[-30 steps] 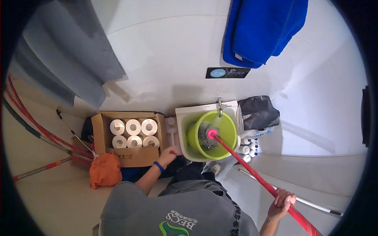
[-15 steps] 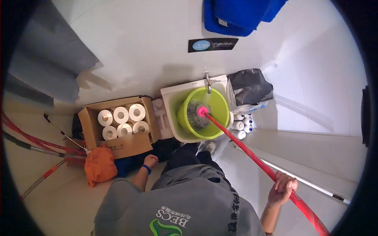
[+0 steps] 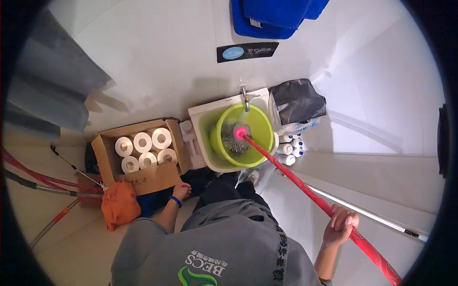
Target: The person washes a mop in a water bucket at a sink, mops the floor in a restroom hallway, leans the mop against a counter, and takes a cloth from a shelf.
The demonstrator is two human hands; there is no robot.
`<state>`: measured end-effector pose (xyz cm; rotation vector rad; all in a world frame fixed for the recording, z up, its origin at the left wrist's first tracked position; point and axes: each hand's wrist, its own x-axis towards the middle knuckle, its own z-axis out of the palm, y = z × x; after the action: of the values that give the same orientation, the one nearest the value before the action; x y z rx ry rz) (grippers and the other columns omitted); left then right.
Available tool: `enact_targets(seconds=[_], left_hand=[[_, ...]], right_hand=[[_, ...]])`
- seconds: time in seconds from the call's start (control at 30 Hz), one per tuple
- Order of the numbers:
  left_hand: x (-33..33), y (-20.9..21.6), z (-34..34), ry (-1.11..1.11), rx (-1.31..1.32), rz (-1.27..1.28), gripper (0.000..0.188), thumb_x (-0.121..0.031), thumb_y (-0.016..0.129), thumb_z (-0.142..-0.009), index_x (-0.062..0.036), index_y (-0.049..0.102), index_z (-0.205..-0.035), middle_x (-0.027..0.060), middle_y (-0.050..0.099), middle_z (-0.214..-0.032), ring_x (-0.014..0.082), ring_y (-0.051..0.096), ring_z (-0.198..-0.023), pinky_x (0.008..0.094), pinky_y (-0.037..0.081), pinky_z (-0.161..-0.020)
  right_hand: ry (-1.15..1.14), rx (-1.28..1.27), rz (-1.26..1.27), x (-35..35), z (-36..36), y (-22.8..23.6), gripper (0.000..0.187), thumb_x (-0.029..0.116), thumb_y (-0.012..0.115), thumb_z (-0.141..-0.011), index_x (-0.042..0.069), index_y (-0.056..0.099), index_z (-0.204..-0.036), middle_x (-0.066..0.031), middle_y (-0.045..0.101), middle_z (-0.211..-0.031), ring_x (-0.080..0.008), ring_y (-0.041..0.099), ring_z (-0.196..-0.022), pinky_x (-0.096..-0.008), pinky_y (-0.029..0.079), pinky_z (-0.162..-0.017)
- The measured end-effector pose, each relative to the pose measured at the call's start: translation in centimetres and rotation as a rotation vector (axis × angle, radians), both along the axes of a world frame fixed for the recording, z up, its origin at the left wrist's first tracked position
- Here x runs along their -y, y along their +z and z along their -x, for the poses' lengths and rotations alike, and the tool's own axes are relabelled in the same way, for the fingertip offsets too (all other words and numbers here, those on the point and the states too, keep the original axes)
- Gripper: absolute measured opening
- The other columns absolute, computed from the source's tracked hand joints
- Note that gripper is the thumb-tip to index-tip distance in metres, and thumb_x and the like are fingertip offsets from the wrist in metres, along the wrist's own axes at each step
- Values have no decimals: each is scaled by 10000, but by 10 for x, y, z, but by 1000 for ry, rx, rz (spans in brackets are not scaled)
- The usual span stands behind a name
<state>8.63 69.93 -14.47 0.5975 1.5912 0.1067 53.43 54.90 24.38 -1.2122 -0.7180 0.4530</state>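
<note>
A mop with a red handle (image 3: 298, 184) slants from the lower right into a lime-green bucket (image 3: 262, 150). Its grey mop head (image 3: 234, 143), joined by a pink collar, rests inside the bucket. My right hand (image 3: 342, 224) is wrapped round the upper part of the handle. The bucket stands in a white sink (image 3: 202, 119), under a metal tap (image 3: 246, 99) from which a pale stream of water seems to fall. Beside the cardboard box, my left hand (image 3: 182, 190) hangs low with its fingers curled, seemingly around nothing.
Left of the sink sits an open cardboard box (image 3: 157, 178) of white paper rolls (image 3: 142, 142). An orange bag (image 3: 120, 205) and several poles (image 3: 57, 186) are farther left. Right of the sink are a black bag (image 3: 298, 101) and white bottles (image 3: 287, 159). Blue cloths (image 3: 274, 19) hang above.
The view has shifted slightly, so the sink and box appear a little farther left. My right hand keeps its hold on the mop handle, and the mop head stays in the bucket.
</note>
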Motion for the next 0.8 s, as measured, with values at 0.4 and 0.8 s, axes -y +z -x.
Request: enact_targets(seconds=[0.4,0.8], left_hand=[[4,16,-9,-45,-26,48,176,-20,481,-815,-88,566,-952,78,660,-806,153,614,-645,295,491,-551],[2,8,-11,-21,-11,24,144,-27,473,-823,-63,559,-932,99,666,-793,162,621,-623,300,499,-525]], right_hand=[[-1,-3,-7,1,3,-1,328,185,525,-896,171,296,-661,37,292,-468,-96,309,-430,-304,332,-602],[-1,18,-4,-3,6,1,333,186,524,-901,165,299,-657,37,295,-476,-90,311,-441,-298,331,-598]])
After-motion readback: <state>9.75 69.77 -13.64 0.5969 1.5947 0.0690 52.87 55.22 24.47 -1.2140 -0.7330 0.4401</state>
